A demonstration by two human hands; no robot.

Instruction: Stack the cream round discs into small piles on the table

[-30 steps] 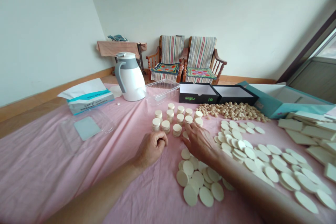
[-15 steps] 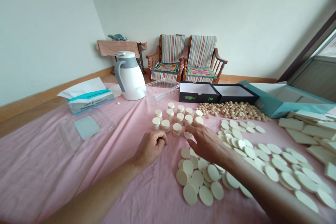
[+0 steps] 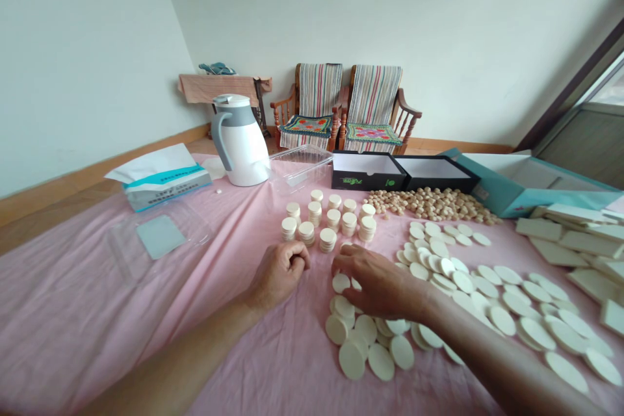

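My left hand (image 3: 280, 270) rests on the pink tablecloth (image 3: 97, 312) as a loose fist, just in front of several short stacks of cream discs (image 3: 327, 220). My right hand (image 3: 373, 283) lies palm down over a loose pile of flat cream discs (image 3: 363, 341), its fingers curled toward a single disc (image 3: 340, 283) at the pile's far edge. Whether its fingers grip a disc is hidden. More flat discs (image 3: 487, 296) spread out to the right of that hand.
A white jug (image 3: 240, 140) and a tissue pack (image 3: 160, 177) stand at the back left, with clear plastic trays (image 3: 160, 237) nearby. Black open boxes (image 3: 400, 172), a heap of small round pellets (image 3: 429, 205), a teal box (image 3: 526, 192) and cream rectangular slabs (image 3: 570, 240) lie right.
My right hand has drawn back from the stacks toward me and now sits over the loose pile. The left hand has stayed put.
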